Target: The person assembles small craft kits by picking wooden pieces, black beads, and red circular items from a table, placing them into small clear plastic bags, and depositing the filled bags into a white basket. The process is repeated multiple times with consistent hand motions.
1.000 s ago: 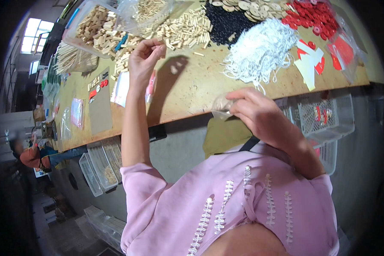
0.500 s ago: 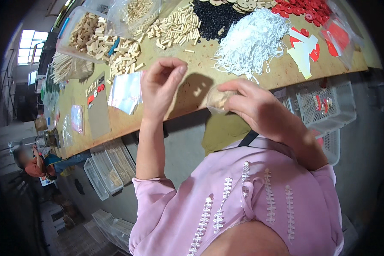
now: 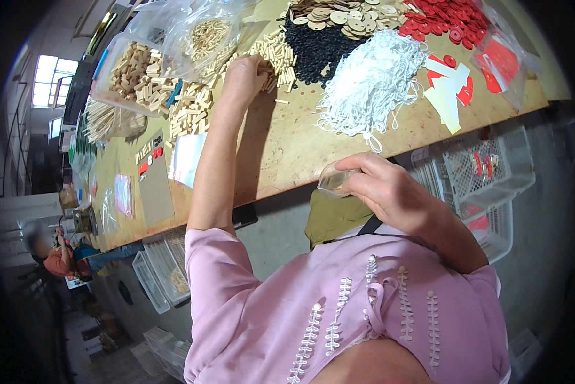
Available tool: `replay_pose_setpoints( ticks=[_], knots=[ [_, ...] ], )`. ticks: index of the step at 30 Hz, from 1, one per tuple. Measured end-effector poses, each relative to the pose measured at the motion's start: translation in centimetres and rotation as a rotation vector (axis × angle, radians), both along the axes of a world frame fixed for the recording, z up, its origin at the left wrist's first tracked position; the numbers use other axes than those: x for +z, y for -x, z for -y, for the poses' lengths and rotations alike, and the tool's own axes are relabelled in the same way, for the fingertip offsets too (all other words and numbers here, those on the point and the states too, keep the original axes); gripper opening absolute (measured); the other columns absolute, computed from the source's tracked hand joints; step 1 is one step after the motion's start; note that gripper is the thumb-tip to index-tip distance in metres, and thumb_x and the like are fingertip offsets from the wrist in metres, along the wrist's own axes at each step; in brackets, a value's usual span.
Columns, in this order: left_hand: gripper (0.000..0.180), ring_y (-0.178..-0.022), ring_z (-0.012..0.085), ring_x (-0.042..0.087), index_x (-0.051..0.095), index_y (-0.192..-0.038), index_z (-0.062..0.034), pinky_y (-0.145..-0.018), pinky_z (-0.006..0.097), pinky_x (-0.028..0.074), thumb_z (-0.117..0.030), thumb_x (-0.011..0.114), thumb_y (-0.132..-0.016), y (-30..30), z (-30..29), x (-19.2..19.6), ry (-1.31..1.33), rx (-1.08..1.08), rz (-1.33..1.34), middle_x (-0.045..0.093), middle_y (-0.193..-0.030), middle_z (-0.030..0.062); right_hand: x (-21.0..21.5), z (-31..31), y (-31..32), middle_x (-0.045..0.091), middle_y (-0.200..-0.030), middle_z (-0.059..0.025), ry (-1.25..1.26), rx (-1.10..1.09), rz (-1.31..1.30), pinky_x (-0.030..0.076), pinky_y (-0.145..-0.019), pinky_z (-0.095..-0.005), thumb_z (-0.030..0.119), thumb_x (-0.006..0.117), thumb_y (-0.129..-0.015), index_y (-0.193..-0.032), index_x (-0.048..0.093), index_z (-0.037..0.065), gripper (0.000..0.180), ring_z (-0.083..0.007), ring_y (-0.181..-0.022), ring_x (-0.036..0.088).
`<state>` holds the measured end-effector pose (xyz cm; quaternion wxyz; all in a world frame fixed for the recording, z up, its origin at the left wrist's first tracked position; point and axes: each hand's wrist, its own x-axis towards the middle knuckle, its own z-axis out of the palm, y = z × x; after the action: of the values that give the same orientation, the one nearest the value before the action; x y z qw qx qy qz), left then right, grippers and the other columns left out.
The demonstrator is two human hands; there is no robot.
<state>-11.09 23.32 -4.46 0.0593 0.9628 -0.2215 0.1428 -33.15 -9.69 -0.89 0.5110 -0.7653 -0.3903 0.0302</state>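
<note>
L hand (image 3: 244, 75) in wooden pegs (image 3: 276, 52); R hand (image 3: 383, 189) pinches clear bag (image 3: 334, 181).

The person wears a pink short-sleeved top with gathered cuffs and vertical rows of pale beaded or embroidered trim down the front, a dark strap crosses the chest, and both forearms, the left hand (image 3: 243, 75) and the right hand (image 3: 390, 191) are bare, without gloves.

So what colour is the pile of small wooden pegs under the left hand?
Pale natural wood, the pile of small wooden pegs under the left hand; head view.
</note>
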Motion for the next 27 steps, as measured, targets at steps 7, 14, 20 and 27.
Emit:
replay_pose_setpoints(
  ticks=[7,14,20,27],
  knots=[
    [0.018,-0.054,0.0179,0.072,0.077,-0.099,0.0006,-0.055,0.032,0.057,-0.016,0.077,-0.092,0.8,0.7,1.7,0.382,0.324,-0.424,0.077,-0.079,0.0115,-0.7,0.1,-0.3,0.066,-0.121,-0.0206,-0.017,-0.037,0.046,0.057,-0.086,-0.0384,-0.008,0.072,-0.087,-0.101,0.068,-0.003,0.016,-0.0364,-0.105,0.069],
    [0.020,-0.062,0.0127,0.071,0.077,-0.099,0.0015,-0.060,0.028,0.055,-0.016,0.079,-0.091,1.5,0.8,2.3,0.397,0.296,-0.298,0.076,-0.080,0.0100,-0.9,0.2,-0.4,0.064,-0.120,-0.0211,-0.035,-0.044,-0.010,0.055,-0.090,-0.0417,-0.005,0.065,-0.089,-0.100,0.064,-0.001,0.012,-0.0400,-0.109,0.066],
    [0.013,-0.075,0.0049,0.061,0.078,-0.091,-0.0065,-0.062,0.023,0.042,-0.020,0.080,-0.092,5.1,0.6,4.3,1.157,0.173,-0.680,0.076,-0.087,0.0005,-0.2,0.5,-1.3,0.066,-0.122,-0.0189,-0.027,-0.091,0.012,0.057,-0.086,-0.0377,-0.009,0.070,-0.086,-0.101,0.068,-0.002,0.017,-0.0341,-0.105,0.069],
    [0.005,-0.085,0.0101,0.065,0.074,-0.097,-0.0023,-0.076,0.024,0.051,-0.004,0.076,-0.093,16.6,9.3,8.1,1.140,-0.251,-0.733,0.071,-0.094,0.0023,0.9,0.4,-2.2,0.066,-0.119,-0.0188,-0.091,-0.122,0.094,0.056,-0.086,-0.0384,-0.009,0.070,-0.087,-0.101,0.068,-0.002,0.016,-0.0348,-0.104,0.068]
  ],
)
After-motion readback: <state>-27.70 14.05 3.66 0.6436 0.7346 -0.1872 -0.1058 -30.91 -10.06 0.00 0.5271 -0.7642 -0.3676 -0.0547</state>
